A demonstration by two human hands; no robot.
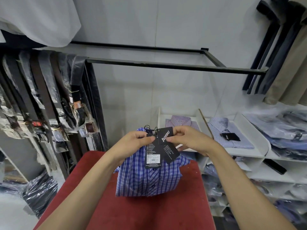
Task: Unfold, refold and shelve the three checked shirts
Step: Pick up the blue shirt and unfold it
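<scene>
A folded blue checked shirt (147,178) lies on the red table (149,211), buttons up, collar away from me. Black hang tags (163,146) on a cord rise from its collar end. My left hand (134,143) pinches the left tag and my right hand (187,140) pinches the branded tag beside it, both held above the shirt. A folded pink checked shirt (181,122) lies on the white shelf (245,153) behind, partly hidden by my right hand. A folded light blue checked shirt (229,131) with a black tag lies to its right in the neighbouring compartment.
Bagged shirts (285,130) are piled on the shelf at the far right and in the cubbies below. Belts in plastic (41,100) hang at the left. A black rail (166,65) crosses overhead, with trousers (282,55) hanging at the right.
</scene>
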